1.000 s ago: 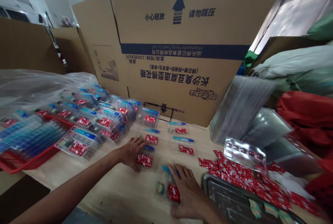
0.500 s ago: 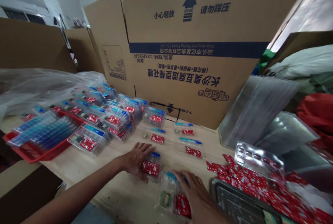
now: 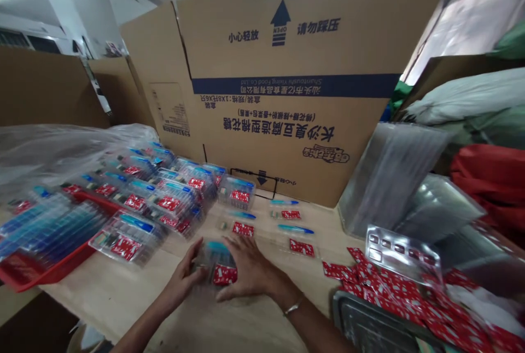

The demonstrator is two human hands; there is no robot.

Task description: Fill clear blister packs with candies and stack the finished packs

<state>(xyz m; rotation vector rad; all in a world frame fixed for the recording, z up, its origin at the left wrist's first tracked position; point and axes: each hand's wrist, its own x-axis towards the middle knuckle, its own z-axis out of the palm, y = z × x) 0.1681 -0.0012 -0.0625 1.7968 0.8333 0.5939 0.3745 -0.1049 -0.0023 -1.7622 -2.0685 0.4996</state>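
Both my hands meet over the wooden table (image 3: 110, 287). My left hand (image 3: 182, 276) and my right hand (image 3: 246, 268) cup a clear plastic blister pack (image 3: 217, 265) from either side. The pack shows a blue part at its top and a red printed card (image 3: 225, 275) at its bottom. My fingers hide its edges, and I cannot tell whether it is one pack or two stacked. A bangle circles my right wrist. Just beyond my hands, further packs and red cards (image 3: 243, 229) lie flat.
Filled plastic packs stand in rows at the left, with a red tray (image 3: 53, 265) and a plastic sheet (image 3: 61, 159). A large cardboard box (image 3: 287, 85) stands behind. On the right lie loose red cards (image 3: 381, 282), a clear blister tray (image 3: 404, 252) and a metal tray (image 3: 361, 325).
My hands have come together from separate packs and now cup the plastic between them. The pack that lay under my right hand no longer shows as a separate pack. The view has shifted slightly.
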